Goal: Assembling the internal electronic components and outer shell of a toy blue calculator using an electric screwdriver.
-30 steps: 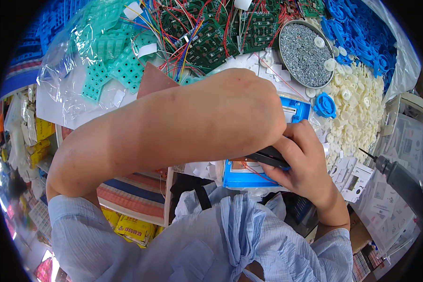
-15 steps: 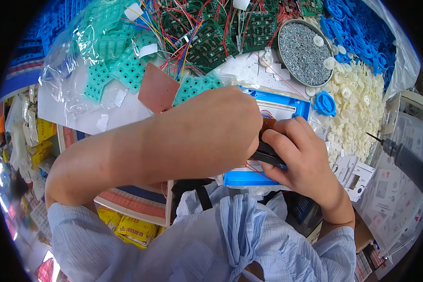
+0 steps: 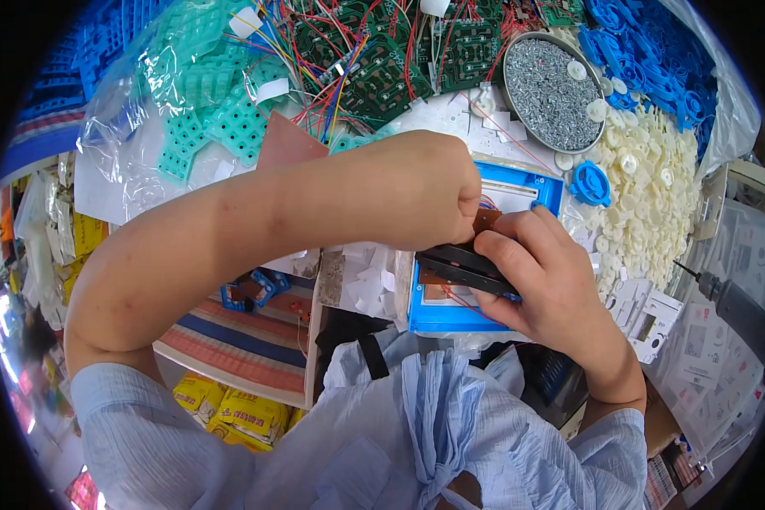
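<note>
My left hand (image 3: pixel 433 191) is closed in a fist with its back towards me, above a long black plastic part (image 3: pixel 463 270). Its fingertips reach down to a brown circuit board (image 3: pixel 487 218), and anything inside them is hidden. My right hand (image 3: pixel 544 285) pinches the black part and the board between thumb and fingers. Beneath both hands lies a blue plastic case (image 3: pixel 450 320) with a pale inside, and thin red wires (image 3: pixel 461 297) run across it.
Green circuit boards (image 3: pixel 382 81) with coloured wires and teal rubber keypads (image 3: pixel 238 127) are heaped at the back. A round tin of screws (image 3: pixel 552 93) stands beside cream plastic parts (image 3: pixel 646 174). Blue parts (image 3: pixel 646 51) fill the far right; an electric screwdriver (image 3: pixel 731 297) is at right.
My left forearm and fist have lifted away from me, uncovering more of the black part, the case and paper scraps. My right hand keeps its hold, nearly still.
</note>
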Motion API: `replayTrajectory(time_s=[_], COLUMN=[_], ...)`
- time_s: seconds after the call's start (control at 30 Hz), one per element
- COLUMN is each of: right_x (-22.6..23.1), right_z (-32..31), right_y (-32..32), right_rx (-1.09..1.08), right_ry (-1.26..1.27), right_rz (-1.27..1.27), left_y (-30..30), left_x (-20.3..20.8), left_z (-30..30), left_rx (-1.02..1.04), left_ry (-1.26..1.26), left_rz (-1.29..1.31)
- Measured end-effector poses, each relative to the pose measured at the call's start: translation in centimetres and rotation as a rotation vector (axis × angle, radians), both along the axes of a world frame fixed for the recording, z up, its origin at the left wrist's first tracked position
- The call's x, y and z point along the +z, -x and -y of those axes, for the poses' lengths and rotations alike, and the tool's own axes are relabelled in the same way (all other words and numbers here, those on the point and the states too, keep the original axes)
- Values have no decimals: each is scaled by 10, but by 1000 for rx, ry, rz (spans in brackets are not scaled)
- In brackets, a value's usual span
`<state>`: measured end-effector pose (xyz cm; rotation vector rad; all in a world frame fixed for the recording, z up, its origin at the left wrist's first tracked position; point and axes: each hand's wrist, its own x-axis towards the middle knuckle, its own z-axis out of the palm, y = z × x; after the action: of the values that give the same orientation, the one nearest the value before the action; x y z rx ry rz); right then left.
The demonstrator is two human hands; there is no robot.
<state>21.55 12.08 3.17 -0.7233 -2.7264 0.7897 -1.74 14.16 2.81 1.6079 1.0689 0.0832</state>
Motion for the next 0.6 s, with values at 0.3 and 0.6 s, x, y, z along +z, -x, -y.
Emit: replayTrajectory(time_s=[0.3, 0.6], right_x=[-3, 0], right_z=[2, 1], right_y=[-5, -9], right_rx=[-2, -1], right_ry=[-28, 0], right_rz=[-57, -40], left_y=[-11, -17], left_x=[2, 5], left_z=[-13, -18], left_rx=[-107, -302], left_ry=[76, -168], left_rz=[-88, -79])
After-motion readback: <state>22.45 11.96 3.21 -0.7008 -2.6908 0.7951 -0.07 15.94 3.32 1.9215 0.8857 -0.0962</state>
